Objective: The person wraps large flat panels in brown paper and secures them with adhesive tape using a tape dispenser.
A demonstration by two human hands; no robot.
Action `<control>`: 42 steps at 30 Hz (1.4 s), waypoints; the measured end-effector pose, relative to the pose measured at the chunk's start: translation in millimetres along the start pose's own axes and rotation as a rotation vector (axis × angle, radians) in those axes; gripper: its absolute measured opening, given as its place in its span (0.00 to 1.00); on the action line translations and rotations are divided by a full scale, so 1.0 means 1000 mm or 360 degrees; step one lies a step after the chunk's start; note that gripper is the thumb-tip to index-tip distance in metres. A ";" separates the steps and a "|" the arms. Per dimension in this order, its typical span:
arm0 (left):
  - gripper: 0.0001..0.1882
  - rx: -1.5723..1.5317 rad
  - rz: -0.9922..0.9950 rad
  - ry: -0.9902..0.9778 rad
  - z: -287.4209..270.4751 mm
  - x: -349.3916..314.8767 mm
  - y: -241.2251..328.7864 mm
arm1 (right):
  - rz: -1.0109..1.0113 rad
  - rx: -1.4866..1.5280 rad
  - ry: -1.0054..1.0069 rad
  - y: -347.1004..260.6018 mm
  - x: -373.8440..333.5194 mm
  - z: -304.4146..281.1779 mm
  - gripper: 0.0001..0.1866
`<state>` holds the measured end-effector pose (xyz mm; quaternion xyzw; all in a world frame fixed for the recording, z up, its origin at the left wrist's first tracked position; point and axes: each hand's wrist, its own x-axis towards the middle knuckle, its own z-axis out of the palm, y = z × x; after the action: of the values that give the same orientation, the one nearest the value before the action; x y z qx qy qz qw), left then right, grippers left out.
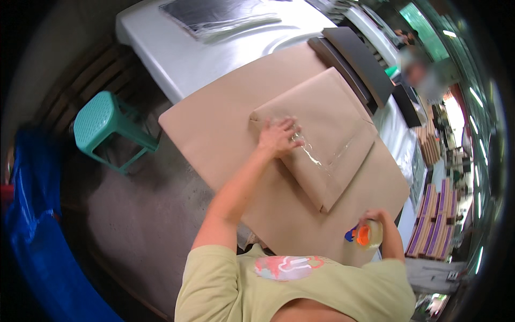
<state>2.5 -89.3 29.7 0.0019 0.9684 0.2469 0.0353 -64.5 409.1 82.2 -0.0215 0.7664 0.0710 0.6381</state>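
A flat parcel wrapped in brown paper lies on a larger sheet of brown paper spread over a white table. My left hand presses flat on the parcel's near corner, fingers spread over a strip of clear tape that runs along the paper fold. My right hand is low at the table's near edge, gripping a tape dispenser with an orange core and a blue part.
A teal plastic stool stands on the floor to the left of the table. A dark sheet in clear plastic lies at the table's far end. Dark flat boards are stacked beyond the parcel. Purple-edged stacks stand at right; a person is far behind.
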 end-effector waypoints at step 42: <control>0.54 -0.2901 0.0746 -0.0982 -0.295 0.003 -0.078 | -0.2290 0.3703 0.1136 -0.307 -0.222 0.109 0.46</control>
<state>-19.7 -298.9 250.3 0.2298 0.3315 0.8871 0.2243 121.0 107.7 255.5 0.1123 0.3259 -0.9379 -0.0382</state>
